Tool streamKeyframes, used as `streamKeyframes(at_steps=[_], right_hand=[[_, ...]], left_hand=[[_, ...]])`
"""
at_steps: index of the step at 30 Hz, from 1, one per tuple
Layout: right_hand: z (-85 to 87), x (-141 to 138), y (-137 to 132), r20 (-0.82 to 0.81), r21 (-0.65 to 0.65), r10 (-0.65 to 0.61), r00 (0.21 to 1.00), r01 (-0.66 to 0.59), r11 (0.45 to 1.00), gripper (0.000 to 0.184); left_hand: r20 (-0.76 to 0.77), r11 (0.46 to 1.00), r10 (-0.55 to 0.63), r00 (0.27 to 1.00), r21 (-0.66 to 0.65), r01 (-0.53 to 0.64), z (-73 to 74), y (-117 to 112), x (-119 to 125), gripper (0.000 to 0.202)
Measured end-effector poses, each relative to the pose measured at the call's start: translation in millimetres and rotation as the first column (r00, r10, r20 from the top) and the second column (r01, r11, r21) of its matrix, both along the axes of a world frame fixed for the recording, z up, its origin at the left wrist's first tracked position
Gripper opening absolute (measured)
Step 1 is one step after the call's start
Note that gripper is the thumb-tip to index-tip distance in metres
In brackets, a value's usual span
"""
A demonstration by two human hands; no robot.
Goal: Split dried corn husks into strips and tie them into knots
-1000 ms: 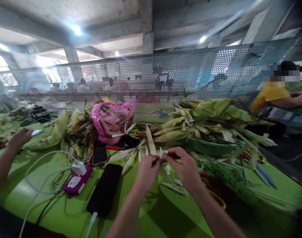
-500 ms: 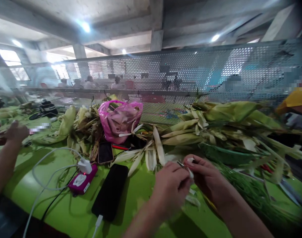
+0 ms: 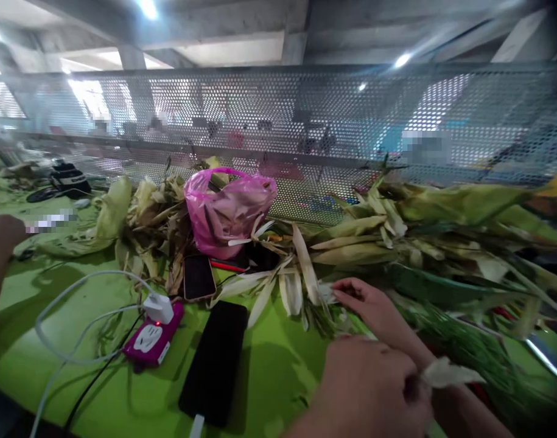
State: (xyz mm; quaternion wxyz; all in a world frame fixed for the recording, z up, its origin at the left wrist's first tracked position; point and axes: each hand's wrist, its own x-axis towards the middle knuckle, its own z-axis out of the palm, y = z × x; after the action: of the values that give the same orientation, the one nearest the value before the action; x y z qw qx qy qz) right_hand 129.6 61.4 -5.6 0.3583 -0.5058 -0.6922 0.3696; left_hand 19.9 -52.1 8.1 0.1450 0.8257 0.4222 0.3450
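Note:
My left hand (image 3: pixel 369 386) is closed in a fist low in the view, in front of my right forearm. A pale piece of corn husk (image 3: pixel 454 372) sticks out from its right side. Farther forward, my right hand (image 3: pixel 367 299) has its thumb and fingertips drawn together at a whitish, thin piece (image 3: pixel 326 292), which looks like husk. That piece lies at the edge of pale corn husk strips (image 3: pixel 290 291) spread on the green table (image 3: pixel 278 353). Part of my right wrist is hidden behind the left hand.
A pink plastic bag (image 3: pixel 227 213) full of husks stands at the back. Two phones, one large (image 3: pixel 217 362) and one smaller (image 3: pixel 199 278), lie near a purple power strip (image 3: pixel 154 340). Green stringy fibre (image 3: pixel 470 340) and heaped husks (image 3: pixel 461 210) cover the right. Another person's hand (image 3: pixel 2 240) is left.
My hands have parted. The left came nearer and to the right with a piece of husk; the right hand turned to the strips on the table. The view shifted slightly.

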Motion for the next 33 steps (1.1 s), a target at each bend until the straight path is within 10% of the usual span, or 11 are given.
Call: streamKeyframes(at_steps=[13,21,29,33], right_hand=[[16.2,-66,36,0.64,0.308,-0.061,0.766,-0.182,0.934,0.018],[15.9,-82,49,0.617,0.271,-0.02,0.787,-0.189,0.944,0.006],[30.4,-47,42,0.437,0.106,0.178,0.882,-0.246,0.963,0.032],[22.1,-19,36,0.372,0.123,0.064,0.926,-0.117,0.985,0.033]], left_hand=[[0.3,0.99,0.133,0.944,-0.078,-0.115,9.4,0,-9,0.016],[0.331,0.988,0.144,0.933,-0.095,-0.119,9.5,0,-9,0.017],[0.259,0.984,0.154,0.954,-0.126,-0.125,9.7,0,-11,0.02],[0.178,0.987,0.097,0.979,-0.147,-0.071,3.9,0,-8,0.021]])
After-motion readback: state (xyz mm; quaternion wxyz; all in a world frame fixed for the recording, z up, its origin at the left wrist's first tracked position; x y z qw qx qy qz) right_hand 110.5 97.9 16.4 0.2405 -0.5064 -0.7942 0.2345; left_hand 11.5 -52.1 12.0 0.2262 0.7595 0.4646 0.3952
